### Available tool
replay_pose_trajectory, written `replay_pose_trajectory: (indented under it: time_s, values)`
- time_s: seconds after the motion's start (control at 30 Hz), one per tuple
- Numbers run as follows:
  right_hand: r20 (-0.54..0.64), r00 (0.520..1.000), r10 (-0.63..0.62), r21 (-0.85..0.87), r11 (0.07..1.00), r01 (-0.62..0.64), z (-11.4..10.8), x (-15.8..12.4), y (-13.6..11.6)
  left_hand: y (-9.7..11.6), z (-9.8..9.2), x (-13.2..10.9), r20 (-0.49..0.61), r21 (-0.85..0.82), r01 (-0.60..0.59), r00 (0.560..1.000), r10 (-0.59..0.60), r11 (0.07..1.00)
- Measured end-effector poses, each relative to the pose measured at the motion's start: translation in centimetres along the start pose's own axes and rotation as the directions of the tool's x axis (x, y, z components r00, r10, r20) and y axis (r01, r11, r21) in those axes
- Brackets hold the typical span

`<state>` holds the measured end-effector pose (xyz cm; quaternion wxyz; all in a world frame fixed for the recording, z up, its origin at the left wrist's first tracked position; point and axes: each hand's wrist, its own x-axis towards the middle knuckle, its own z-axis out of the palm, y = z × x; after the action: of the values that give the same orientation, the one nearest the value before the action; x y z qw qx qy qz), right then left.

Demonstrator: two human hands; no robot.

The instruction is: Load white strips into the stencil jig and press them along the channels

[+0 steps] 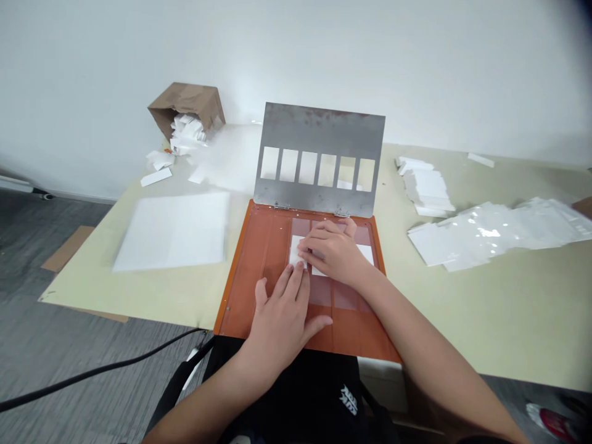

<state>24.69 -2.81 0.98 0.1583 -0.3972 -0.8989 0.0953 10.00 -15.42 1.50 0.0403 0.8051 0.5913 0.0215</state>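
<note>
Left hand (280, 311) fingers spread, touching white card (295, 246) from 6 o'clock on orange board (271, 243); right hand (337, 253) curled at card's 3 o'clock, can't tell if pinching.

Bright, soft light glints off glossy packets (497, 231).

The standing flap (321, 131) is dull grey metal with brown, rusty-looking spots. The orange board (252, 259) looks smooth and a bit shiny. On the right, the plastic packs (494, 231) shine brightly. The far left box (197, 98) is dull cardboard.
</note>
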Motion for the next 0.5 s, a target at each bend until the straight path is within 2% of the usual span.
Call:
replay_pose_trajectory:
  time_s: [0.5]
  values:
    - [-0.045, 0.999, 0.01, 0.022, 1.0, -0.009, 0.2, 0.04, -0.01, -0.2, -0.18, 0.25, 0.002, -0.056, -0.001, 1.0, 0.001, 0.998]
